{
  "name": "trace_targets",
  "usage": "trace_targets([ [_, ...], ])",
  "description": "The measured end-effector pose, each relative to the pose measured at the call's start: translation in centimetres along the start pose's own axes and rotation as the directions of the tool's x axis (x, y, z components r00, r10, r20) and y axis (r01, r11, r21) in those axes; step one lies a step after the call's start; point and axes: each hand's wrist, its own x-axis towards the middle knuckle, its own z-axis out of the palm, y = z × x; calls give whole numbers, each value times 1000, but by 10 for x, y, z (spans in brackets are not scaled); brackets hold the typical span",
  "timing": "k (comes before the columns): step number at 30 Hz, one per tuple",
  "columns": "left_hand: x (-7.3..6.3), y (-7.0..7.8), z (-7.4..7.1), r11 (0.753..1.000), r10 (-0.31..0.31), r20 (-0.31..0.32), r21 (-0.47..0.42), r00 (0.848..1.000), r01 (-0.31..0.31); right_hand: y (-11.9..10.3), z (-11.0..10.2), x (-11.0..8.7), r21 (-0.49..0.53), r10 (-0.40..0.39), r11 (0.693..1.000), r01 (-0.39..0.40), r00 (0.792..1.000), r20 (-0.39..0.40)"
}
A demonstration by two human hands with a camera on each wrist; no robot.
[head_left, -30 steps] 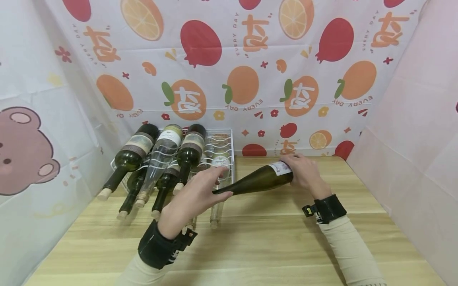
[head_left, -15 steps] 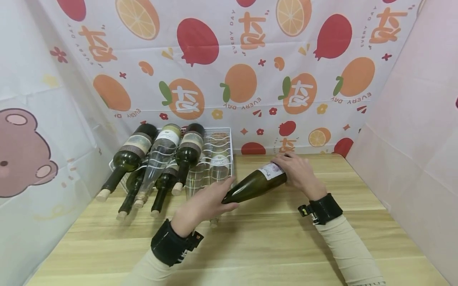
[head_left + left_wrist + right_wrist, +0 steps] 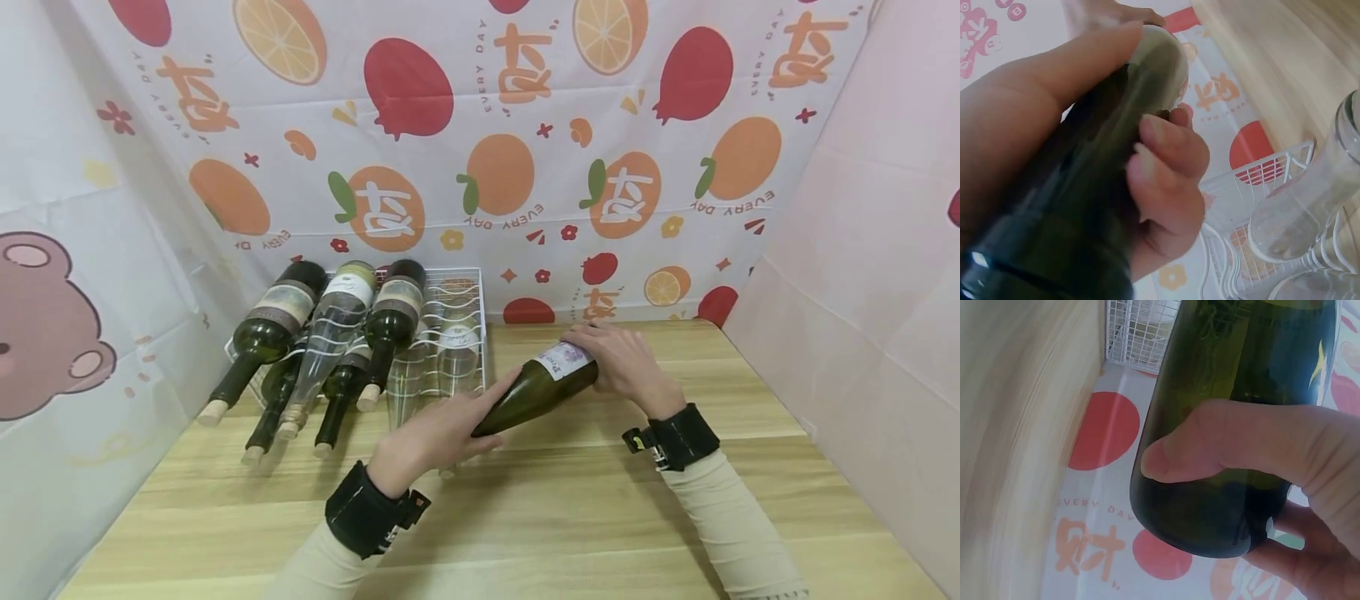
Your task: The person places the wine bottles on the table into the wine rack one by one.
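Observation:
Both hands hold a dark green wine bottle (image 3: 517, 398) with a pale label, tilted over the table to the right of a white wire rack (image 3: 483, 317). Its neck end points down and left. My left hand (image 3: 442, 429) grips the neck end, hiding the mouth; the left wrist view shows its fingers curled round the dark glass (image 3: 1079, 169). Around the base end, my right hand (image 3: 622, 367) keeps its grip. Its thumb (image 3: 1210, 447) lies across the glass near the base in the right wrist view.
Several corked bottles lie in the rack in two layers, including a dark green bottle (image 3: 262, 329) at left and a clear bottle (image 3: 330, 325) on top. Clear bottles (image 3: 457, 354) lie low at its right. The wooden table (image 3: 600, 500) meets a fruit-print cloth (image 3: 495, 175) behind.
The bottle has come left and its neck end has dropped, so it tilts more steeply. My left hand has moved right and down, closer in along the bottle; the right hand has shifted slightly left.

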Motion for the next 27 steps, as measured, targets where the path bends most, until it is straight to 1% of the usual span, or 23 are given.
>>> trace_targets([
  [4,1,1,2,999,32,46,-26,998,-31,2,-2,-1,18,5,1000,-6,999,38],
  [5,1,1,2,999,46,48,-26,998,-45,2,-2,-1,23,5,1000,-6,999,50],
  [10,0,-2,1,992,126,33,-12,991,-126,7,0,-2,68,-3,998,-2,997,83],
  [12,-1,-4,0,988,155,23,-16,988,-154,8,-1,-2,107,-3,994,-6,997,79],
  [14,-2,-5,-3,986,168,17,-20,986,-168,9,-1,-3,146,-7,989,-3,998,70],
  [17,-4,-5,-7,985,173,10,-19,985,-172,11,-2,-3,204,-14,979,3,999,52],
  [20,-6,-5,-10,986,170,-8,3,985,-170,13,-3,-2,228,-13,974,4,999,41],
  [27,-11,-4,-17,986,155,-89,81,984,-148,19,-3,-2,262,62,963,-59,998,-4],
])
